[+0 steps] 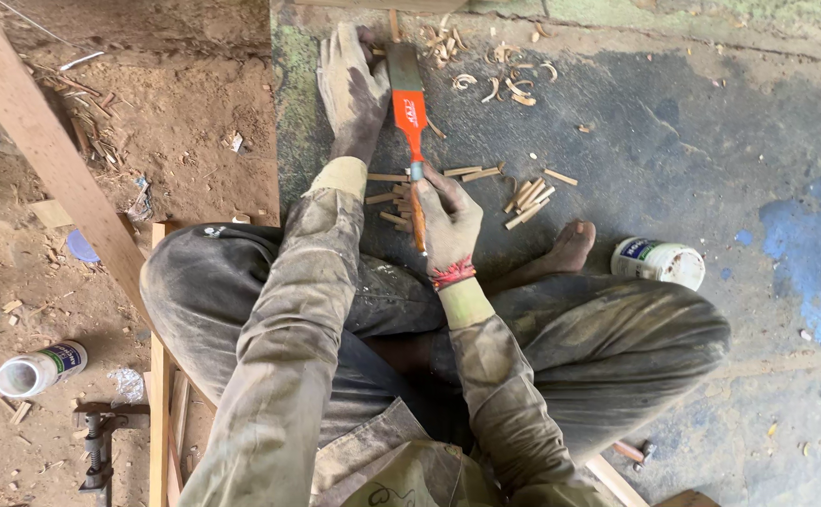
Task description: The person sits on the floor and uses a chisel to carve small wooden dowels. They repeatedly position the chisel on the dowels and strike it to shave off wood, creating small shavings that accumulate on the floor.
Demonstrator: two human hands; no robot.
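Presently, paring is in hand: right hand (448,223) fingers clench the chisel (409,113) handle; left hand (352,86), fingers closed, steadies its blade on the floor (673,150). Next push likely needs firm pressure.

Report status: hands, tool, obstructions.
Right hand grips chisel handle. Left hand steadies near blade. Cut wood pegs and shavings scattered alongside.

Dark concrete floor (673,160) carried short wood sticks (528,197), curled shavings (495,80) and a white tub (659,261); a white bottle (39,368) lay on dirt ground (185,122)
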